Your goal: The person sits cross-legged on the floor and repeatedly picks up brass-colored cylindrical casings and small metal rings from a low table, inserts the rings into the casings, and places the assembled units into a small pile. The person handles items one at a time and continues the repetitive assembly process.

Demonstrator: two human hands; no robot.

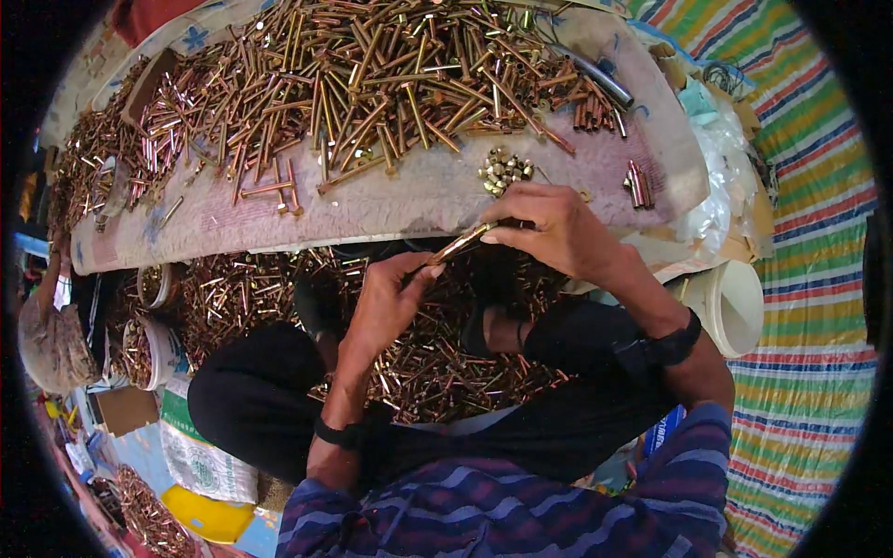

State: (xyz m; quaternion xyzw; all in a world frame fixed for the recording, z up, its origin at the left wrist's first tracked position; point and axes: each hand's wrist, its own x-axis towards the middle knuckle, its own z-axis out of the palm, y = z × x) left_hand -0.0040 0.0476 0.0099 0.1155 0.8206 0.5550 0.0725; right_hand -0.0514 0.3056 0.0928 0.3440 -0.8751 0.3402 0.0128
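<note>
Between my two hands a gold-coloured bolt (461, 244) is held at a slant, just off the near edge of the cloth-covered table (353, 206). My left hand (391, 299) pinches its lower end between thumb and fingers. At the upper end, the thumb and fingers of my right hand (556, 230) close round it and hide its tip. Just beyond my right hand lies a small heap of gold-coloured nuts (505, 171). A few short metal sleeves (638, 184) stand together to its right on the cloth.
Long copper-coloured bolts (372, 79) cover the table's far side, with a steel tube (600, 76) at their right. Below, more metal pieces (428, 372) are heaped between my legs. A white bucket (742, 307) stands right, a filled pail (160, 353) left. Striped sheeting (805, 307) lies rightmost.
</note>
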